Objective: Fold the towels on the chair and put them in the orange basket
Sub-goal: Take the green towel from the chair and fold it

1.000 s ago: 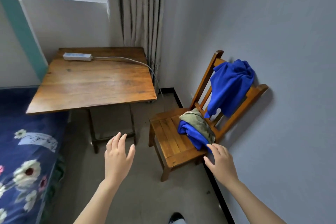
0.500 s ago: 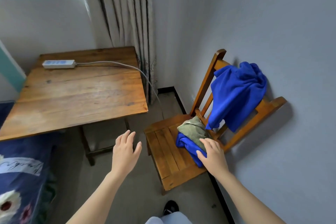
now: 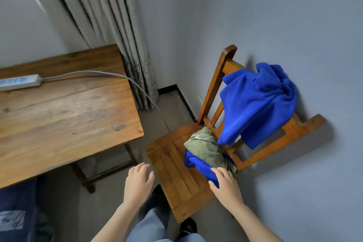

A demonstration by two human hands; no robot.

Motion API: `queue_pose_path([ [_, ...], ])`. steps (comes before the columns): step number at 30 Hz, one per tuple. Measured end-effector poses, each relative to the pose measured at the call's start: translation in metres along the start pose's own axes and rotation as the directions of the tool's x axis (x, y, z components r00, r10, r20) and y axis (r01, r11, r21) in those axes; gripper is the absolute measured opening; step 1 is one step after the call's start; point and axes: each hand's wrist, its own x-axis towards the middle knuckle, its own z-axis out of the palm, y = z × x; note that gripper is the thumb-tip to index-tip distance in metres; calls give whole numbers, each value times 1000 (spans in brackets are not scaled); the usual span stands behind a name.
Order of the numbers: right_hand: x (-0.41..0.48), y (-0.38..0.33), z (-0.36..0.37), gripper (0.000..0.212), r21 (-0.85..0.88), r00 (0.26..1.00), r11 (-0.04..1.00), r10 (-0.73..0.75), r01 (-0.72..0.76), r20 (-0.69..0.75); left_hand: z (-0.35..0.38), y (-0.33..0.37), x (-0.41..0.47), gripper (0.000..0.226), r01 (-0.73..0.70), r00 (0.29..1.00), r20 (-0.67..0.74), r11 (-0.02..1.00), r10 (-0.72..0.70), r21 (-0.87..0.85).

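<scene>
A wooden chair [image 3: 172, 167] stands against the right wall. A large blue towel [image 3: 257, 102] hangs over its backrest. On the seat lies a crumpled olive-green towel [image 3: 206, 149] on top of a smaller blue towel [image 3: 198, 165]. My right hand [image 3: 225, 184] rests with fingers spread on the front end of that seat pile, touching the blue towel; whether it grips is unclear. My left hand [image 3: 137, 182] hovers open, empty, just left of the seat. No orange basket is in view.
A wooden table [image 3: 64, 116] stands to the left with a white power strip [image 3: 19, 82] whose cable runs off toward the curtain [image 3: 110, 31]. A dark blue bedspread [image 3: 13, 214] fills the lower left. My legs and shoes are below.
I have moved closer to the chair and the view has swung right. My right hand slid onto the seat towels; my left hand came nearer the seat edge.
</scene>
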Motion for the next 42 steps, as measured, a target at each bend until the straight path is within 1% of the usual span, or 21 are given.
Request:
queue_pose_path([
  [3,15,-3,0,45,13,998,998,69,-69,6,4,13,35,39,-67,993,97,998,68,-9],
  [6,30,-10,-2,44,27,986,986,167,-166,-5,4,25,71,38,-142,969,200,989,145,-29],
  [10,58,-26,-7,45,19,961,961,275,-275,8,-2,39,122,36,-237,935,258,970,244,-57],
  [15,86,-48,-3,43,16,923,924,381,-382,47,2,40,166,35,-275,889,362,959,281,-69],
  [22,122,-51,16,44,42,903,908,409,-417,128,42,40,192,28,-274,826,505,961,252,-32],
  [26,150,-38,32,43,23,902,911,404,-412,151,73,38,207,34,-256,794,572,967,206,8],
  [29,175,-26,46,41,-39,901,910,415,-414,126,95,40,221,39,-250,802,565,968,196,20],
  [32,200,-17,59,41,-114,912,910,407,-400,53,122,47,238,44,-250,811,550,968,201,15],
  [34,216,-6,67,48,-111,929,926,367,-361,43,140,54,249,50,-243,797,568,970,206,-11],
  [35,223,2,72,57,-157,931,923,362,-351,40,150,56,254,55,-235,774,598,971,207,-32],
  [36,230,8,76,64,-182,931,918,363,-351,37,160,59,258,63,-222,737,644,974,204,-55],
  [37,235,13,79,69,-193,935,922,352,-337,48,171,59,263,73,-202,683,705,977,192,-70],
  [39,240,21,84,72,-178,946,936,319,-305,57,186,59,266,89,-171,567,807,982,165,-81],
  [40,240,26,87,71,-218,953,939,291,-266,86,192,60,266,91,-177,525,839,982,147,-61],
  [41,239,29,88,70,-249,948,935,291,-254,127,196,61,264,87,-210,510,851,978,126,-19],
  [42,237,29,87,68,-286,929,919,327,-270,175,199,60,260,77,-259,517,849,965,112,31],
])
